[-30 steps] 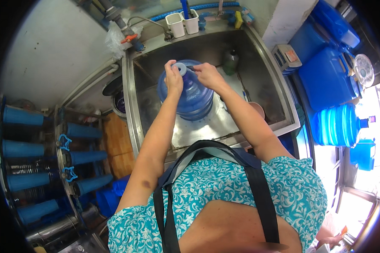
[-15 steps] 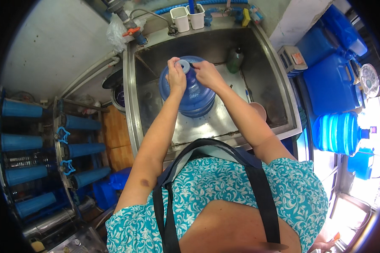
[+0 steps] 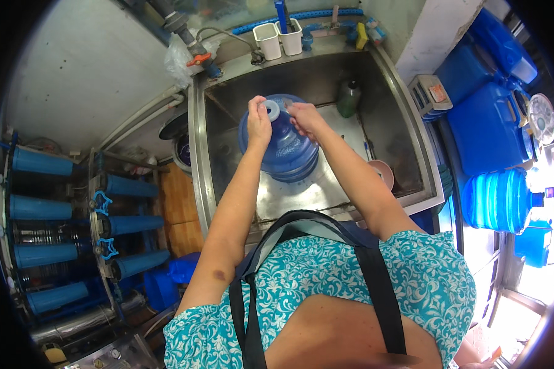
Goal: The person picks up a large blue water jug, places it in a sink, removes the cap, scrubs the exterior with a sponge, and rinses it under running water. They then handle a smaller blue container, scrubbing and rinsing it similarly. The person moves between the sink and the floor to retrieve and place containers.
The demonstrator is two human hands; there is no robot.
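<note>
A large blue water jug [image 3: 290, 152] stands upright in the steel sink [image 3: 335, 184], its pale round neck [image 3: 271, 111] facing up at me. My left hand [image 3: 259, 125] is closed round the left side of that neck. Just right of it, my right hand [image 3: 305, 119] is held in a pinch above the jug's shoulder. A small thing seems to show at its fingertips, too small to name. Behind and right of the jug, a green bottle [image 3: 349, 98] stands in the sink. A pinkish bowl [image 3: 383, 174] lies near my right forearm.
Two white holders [image 3: 267, 42] sit on the sink's back ledge, beside a yellow sponge [image 3: 361, 35]. A pipe with an orange valve handle [image 3: 198, 59] rises at the back left. Blue filter housings [image 3: 42, 208] line the left; blue containers [image 3: 483, 126] and another jug [image 3: 495, 200] stand right.
My right hand has drawn slightly away from the neck, toward the right and nearer me. My left hand keeps its hold on the neck. The whole view has shifted a little.
</note>
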